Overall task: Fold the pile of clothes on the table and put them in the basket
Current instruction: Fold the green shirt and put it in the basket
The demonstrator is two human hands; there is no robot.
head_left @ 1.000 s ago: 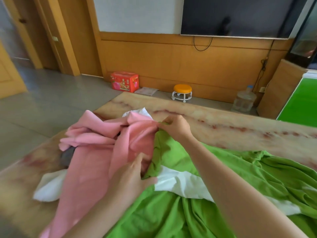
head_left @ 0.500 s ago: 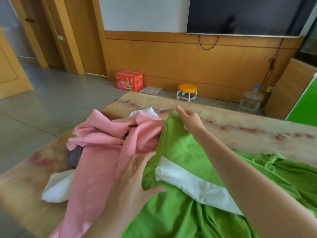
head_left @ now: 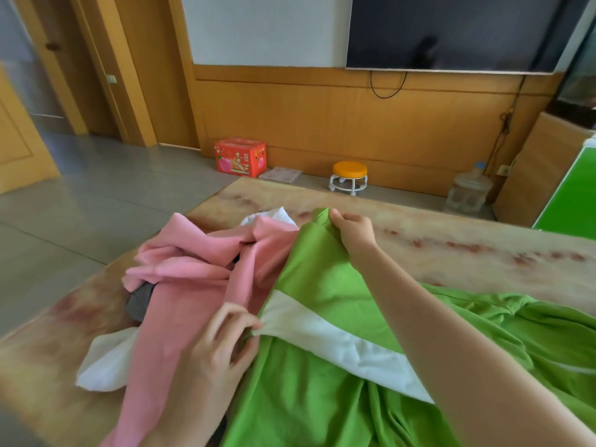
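Note:
A green garment with a white band lies spread over the marbled table. My right hand pinches its far corner, stretched away from me. My left hand pinches the near edge where the white band begins. To the left lies a crumpled pink garment over a white cloth and a dark grey piece. No basket is in view.
Beyond the table's far edge stand a red box, a small orange stool and a water jug on the grey floor. A wooden wall panel and a dark screen are behind. A green surface is at right.
My right hand has pulled the green corner further away across the table, stretching the edge straight. My left hand shifted from the pink cloth to pinch the green garment's near edge.

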